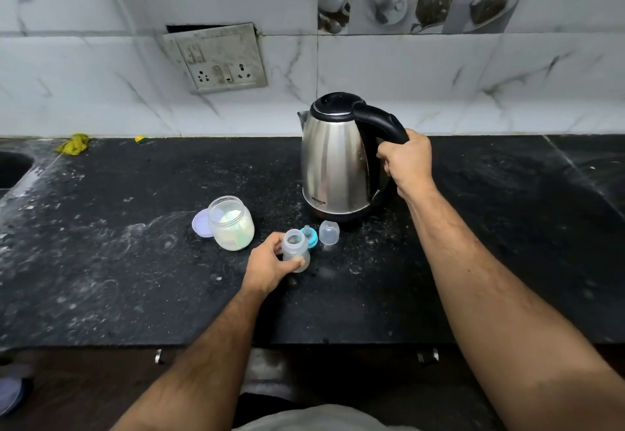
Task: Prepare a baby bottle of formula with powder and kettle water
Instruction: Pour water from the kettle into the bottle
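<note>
**Kettle gripped, bottle steadied: the pour is ours to line up**

We stand at the black speckled stone counter (pixel 135 278). The largest thing on it is the stainless steel electric kettle with a black lid and handle (pixel 333 160), upright near the back wall, its spout turned left. Our right hand (pixel 407 163) is wrapped tight around the handle. Left of the kettle sits the open clear plastic jar of pale formula powder (pixel 231 224), with its lilac lid (pixel 202 224) leaning just beside it.

The small translucent baby bottle (pixel 296 249) stands upright and open-mouthed, in front of the kettle and slightly left, so below the spout side. Our left hand (pixel 270 266) is clamped on its lower body; some pale powder seems to lie inside. The kettle hand is well apart from the bottle, so we judge the kettle must travel forward and left, then tip.

Behind the bottle lie the teal-ringed teat (pixel 309 236) and the clear domed cap (pixel 328 232), close together.
</note>
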A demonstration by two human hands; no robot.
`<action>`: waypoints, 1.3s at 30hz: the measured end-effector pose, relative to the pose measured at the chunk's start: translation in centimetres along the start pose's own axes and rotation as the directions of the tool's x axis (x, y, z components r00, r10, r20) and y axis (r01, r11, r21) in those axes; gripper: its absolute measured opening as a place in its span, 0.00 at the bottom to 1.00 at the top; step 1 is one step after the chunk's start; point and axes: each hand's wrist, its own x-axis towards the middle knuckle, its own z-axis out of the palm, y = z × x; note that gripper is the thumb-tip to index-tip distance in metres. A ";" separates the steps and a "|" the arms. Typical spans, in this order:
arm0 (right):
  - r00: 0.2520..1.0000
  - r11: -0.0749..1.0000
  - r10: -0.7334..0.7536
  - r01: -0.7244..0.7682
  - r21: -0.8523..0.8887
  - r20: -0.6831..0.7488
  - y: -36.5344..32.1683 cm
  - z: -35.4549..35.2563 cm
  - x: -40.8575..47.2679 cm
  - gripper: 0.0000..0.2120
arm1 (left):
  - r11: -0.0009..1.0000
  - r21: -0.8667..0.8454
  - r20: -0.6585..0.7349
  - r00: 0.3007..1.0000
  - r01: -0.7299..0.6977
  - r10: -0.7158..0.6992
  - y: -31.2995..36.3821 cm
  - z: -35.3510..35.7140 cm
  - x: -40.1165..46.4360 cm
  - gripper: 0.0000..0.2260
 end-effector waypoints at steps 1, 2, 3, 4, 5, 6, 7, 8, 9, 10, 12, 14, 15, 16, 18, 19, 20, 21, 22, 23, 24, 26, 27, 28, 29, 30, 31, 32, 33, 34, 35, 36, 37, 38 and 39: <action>1.000 1.000 -0.009 0.009 -0.006 -0.001 -0.2 -0.3 -0.5 0.10 | 1.000 -0.002 0.003 1.000 -0.004 0.004 0.0 0.0 0.0 0.19; 1.000 1.000 -0.018 0.018 -0.015 -0.001 -0.4 -0.6 -1.0 0.10 | 1.000 -0.004 0.008 1.000 -0.006 0.006 0.1 0.0 0.0 0.19; 1.000 0.999 -0.024 0.024 -0.024 -0.001 -0.6 -0.9 -1.6 0.10 | 1.000 -0.006 0.013 1.000 -0.009 0.009 0.1 0.0 -0.1 0.20; 1.000 0.999 -0.026 0.026 -0.029 -0.001 -0.7 -1.1 -2.0 0.10 | 1.000 -0.007 0.014 1.000 -0.010 0.010 0.1 0.0 -0.1 0.20; 1.000 0.999 -0.029 0.029 -0.032 -0.007 -0.9 -1.3 -2.6 0.10 | 1.000 -0.008 0.018 1.000 -0.013 0.013 0.2 -0.1 -0.1 0.19; 0.999 0.999 -0.033 0.032 -0.038 -0.014 -1.0 -1.4 -3.2 0.10 | 1.000 -0.009 0.023 1.000 -0.016 0.017 0.3 -0.2 -0.1 0.19; 0.999 0.998 -0.036 0.035 -0.045 -0.024 -1.2 -1.5 -3.9 0.09 | 1.000 -0.010 0.028 0.999 -0.021 0.021 0.3 -0.3 -0.1 0.19; 0.999 0.998 -0.038 0.037 -0.051 -0.032 -1.4 -1.6 -4.6 0.09 | 1.000 -0.011 0.031 0.999 -0.023 0.023 0.5 -0.3 -0.2 0.19; 0.999 0.998 -0.037 0.035 -0.058 -0.035 -1.6 -1.7 -5.2 0.09 | 1.000 -0.014 0.029 0.999 -0.019 0.019 0.5 -0.4 -0.3 0.20; 0.999 0.998 -0.034 0.032 -0.063 -0.041 -1.7 -1.8 -5.9 0.09 | 1.000 -0.018 0.029 1.000 -0.011 0.012 0.6 -0.5 -0.4 0.20; 0.998 0.997 -0.031 0.028 -0.065 -0.050 -2.1 -2.1 -7.0 0.09 | 1.000 -0.025 0.030 1.000 -0.010 0.010 0.7 -0.9 -0.4 0.20; 0.998 0.997 -0.030 0.026 -0.076 -0.055 -2.3 -2.5 -8.0 0.09 | 0.999 -0.027 0.030 0.999 -0.018 0.019 0.6 -1.5 -0.3 0.20; 0.998 0.996 -0.032 0.027 -0.090 -0.054 -2.3 -2.8 -8.6 0.09 | 0.999 -0.027 0.029 0.999 -0.018 0.019 0.5 -1.9 -0.3 0.21; 0.998 0.994 -0.032 0.027 -0.105 -0.049 -2.2 -3.0 -9.0 0.09 | 1.000 -0.024 0.029 0.999 -0.016 0.017 0.2 -2.2 -0.3 0.21; 0.999 0.991 -0.036 0.031 -0.132 -0.030 -1.9 -3.5 -9.9 0.09 | 1.000 -0.013 0.036 0.999 -0.013 0.013 -0.2 -2.8 -0.7 0.21; 0.999 0.989 -0.036 0.032 -0.147 -0.022 -1.8 -3.8 -10.2 0.09 | 1.000 -0.009 0.045 0.999 -0.014 0.014 -0.2 -2.9 -0.9 0.22; 0.999 0.985 -0.034 0.032 -0.168 -0.013 -1.7 -4.0 -10.5 0.09 | 1.000 -0.006 0.056 0.998 -0.016 0.016 -0.1 -3.1 -1.0 0.22; 1.000 0.980 -0.030 0.030 -0.195 0.000 -1.5 -4.2 -10.7 0.08 | 1.000 -0.003 0.065 0.998 -0.017 0.017 -0.1 -3.2 -1.0 0.23; 1.000 0.976 -0.025 0.028 -0.218 0.017 -1.2 -4.3 -10.9 0.07 | 1.000 0.001 0.072 0.997 -0.016 0.016 0.0 -3.3 -0.9 0.23; 0.999 0.972 -0.019 0.026 -0.234 0.033 -1.0 -4.4 -11.1 0.06 | 1.000 0.003 0.077 0.997 -0.016 0.016 0.1 -3.3 -0.9 0.23; 0.999 0.970 -0.015 0.026 -0.244 0.049 -0.8 -4.6 -11.3 0.06 | 1.000 0.006 0.080 0.997 -0.016 0.015 0.3 -3.4 -0.9 0.24; 0.997 0.964 -0.007 0.027 -0.264 0.076 -0.4 -4.9 -11.5 0.06 | 1.000 0.009 0.078 0.997 -0.014 0.014 0.6 -3.3 -0.8 0.24; 0.996 0.962 0.000 0.024 -0.273 0.087 -0.3 -5.0 -11.6 0.06 | 1.000 0.007 0.076 0.997 -0.013 0.013 0.8 -3.2 -0.9 0.24; 0.995 0.960 0.006 0.021 -0.280 0.096 -0.1 -5.2 -11.6 0.06 | 1.000 0.005 0.075 0.997 -0.013 0.013 0.9 -3.2 -0.9 0.23; 0.994 0.958 0.011 0.019 -0.286 0.105 -0.1 -5.2 -11.7 0.06 | 1.000 0.005 0.076 0.997 -0.013 0.012 1.0 -3.1 -1.0 0.23; 0.993 0.956 0.015 0.020 -0.294 0.115 0.0 -5.3 -11.7 0.06 | 1.000 0.006 0.075 0.997 -0.010 0.010 1.1 -3.0 -1.0 0.23; 0.992 0.952 0.015 0.024 -0.304 0.124 0.0 -5.4 -11.7 0.06 | 1.000 0.007 0.074 0.997 -0.007 0.007 1.2 -3.0 -1.1 0.23; 0.991 0.948 0.013 0.030 -0.317 0.132 0.0 -5.4 -11.6 0.05 | 1.000 0.008 0.073 0.997 -0.006 0.005 1.2 -2.9 -1.1 0.23; 0.990 0.943 0.011 0.037 -0.331 0.141 -0.1 -5.4 -11.6 0.05 | 1.000 0.010 0.072 0.997 -0.003 0.002 1.3 -2.9 -1.1 0.23; 0.989 0.939 0.011 0.041 -0.342 0.148 -0.2 -5.4 -11.5 0.05 | 1.000 0.017 0.072 0.997 0.001 -0.002 1.2 -2.9 -1.2 0.23; 0.987 0.935 0.010 0.046 -0.352 0.158 -0.3 -5.4 -11.5 0.05 | 1.000 0.024 0.071 0.997 0.004 -0.006 1.2 -2.8 -1.2 0.23; 0.986 0.931 0.009 0.054 -0.361 0.169 -0.4 -5.4 -11.5 0.06 | 1.000 0.031 0.070 0.998 0.006 -0.008 1.2 -2.8 -1.3 0.23; 0.983 0.927 0.009 0.059 -0.370 0.181 -0.4 -5.4 -11.4 0.05 | 0.999 0.036 0.070 0.997 0.006 -0.009 1.2 -2.8 -1.3 0.23; 0.981 0.923 0.012 0.062 -0.379 0.192 -0.4 -5.4 -11.4 0.05 | 0.999 0.037 0.070 0.998 0.006 -0.009 1.2 -2.9 -1.4 0.23; 0.979 0.919 0.017 0.063 -0.388 0.201 -0.5 -5.4 -11.3 0.04 | 0.999 0.036 0.070 0.998 0.007 -0.009 1.2 -2.9 -1.4 0.22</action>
